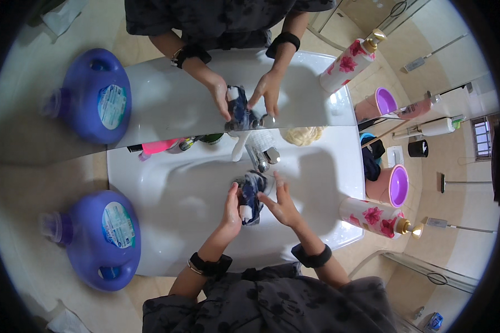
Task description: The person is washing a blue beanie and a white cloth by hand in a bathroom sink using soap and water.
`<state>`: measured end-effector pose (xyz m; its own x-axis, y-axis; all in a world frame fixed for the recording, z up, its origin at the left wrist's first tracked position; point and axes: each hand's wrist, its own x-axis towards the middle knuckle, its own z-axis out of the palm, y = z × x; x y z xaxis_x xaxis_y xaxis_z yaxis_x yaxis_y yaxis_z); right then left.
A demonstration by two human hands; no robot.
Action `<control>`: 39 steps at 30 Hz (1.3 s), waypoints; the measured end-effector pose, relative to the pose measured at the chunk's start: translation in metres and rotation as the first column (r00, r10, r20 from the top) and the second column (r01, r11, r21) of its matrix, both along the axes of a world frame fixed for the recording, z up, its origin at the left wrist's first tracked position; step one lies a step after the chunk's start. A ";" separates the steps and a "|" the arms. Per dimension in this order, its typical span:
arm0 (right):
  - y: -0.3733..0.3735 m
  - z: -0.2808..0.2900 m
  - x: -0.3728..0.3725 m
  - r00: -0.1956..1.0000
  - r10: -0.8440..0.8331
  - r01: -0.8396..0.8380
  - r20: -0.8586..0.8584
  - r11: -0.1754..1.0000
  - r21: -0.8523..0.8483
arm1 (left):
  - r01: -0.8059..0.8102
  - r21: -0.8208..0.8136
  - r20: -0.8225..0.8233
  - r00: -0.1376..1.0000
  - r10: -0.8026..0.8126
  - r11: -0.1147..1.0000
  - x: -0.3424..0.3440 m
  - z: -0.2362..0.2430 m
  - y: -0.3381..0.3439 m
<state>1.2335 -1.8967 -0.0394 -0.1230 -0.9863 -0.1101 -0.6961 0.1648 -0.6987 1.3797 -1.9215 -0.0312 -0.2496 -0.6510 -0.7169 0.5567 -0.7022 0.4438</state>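
Observation:
Over the white sink basin (194,183), my left hand (231,210) holds a dark blue cloth (251,188) against its palm and fingers. White patches, which look like foam or a pale lining, show at both ends of the cloth; I cannot tell which. To the right of it, my right hand (283,204) has its fingers spread, and its thumb reaches the cloth's edge. Just beyond the cloth stands a chrome faucet (259,155). Black bands circle both wrists.
A purple detergent bottle (104,261) is at the left. On the right stand a floral pump bottle (372,216) and a pink bucket (388,186). Behind the faucet lie a white-handled brush (240,147) and a cream-coloured puff (303,135). A mirror (172,105) along the back reflects everything.

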 end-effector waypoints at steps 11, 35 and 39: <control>-0.002 0.039 0.018 0.782 0.098 -0.318 0.616 0.912 0.258 | 0.413 -0.327 0.168 0.911 -0.377 0.850 0.039 0.029 0.007; -0.001 0.039 0.022 0.931 0.366 -0.359 0.004 0.910 0.210 | 0.555 -0.544 0.577 0.792 -0.200 0.629 0.045 0.031 0.003; -0.010 0.041 0.006 0.932 0.347 -0.362 0.103 0.901 0.240 | 0.522 -0.540 0.553 0.812 -0.190 0.660 0.049 0.035 -0.006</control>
<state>1.2397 -1.9066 0.0019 0.2434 -0.9024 -0.3555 -0.7020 0.0891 -0.7066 1.4287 -1.9280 0.0037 -0.3542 -0.9034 -0.2417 -0.0312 -0.2469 0.9685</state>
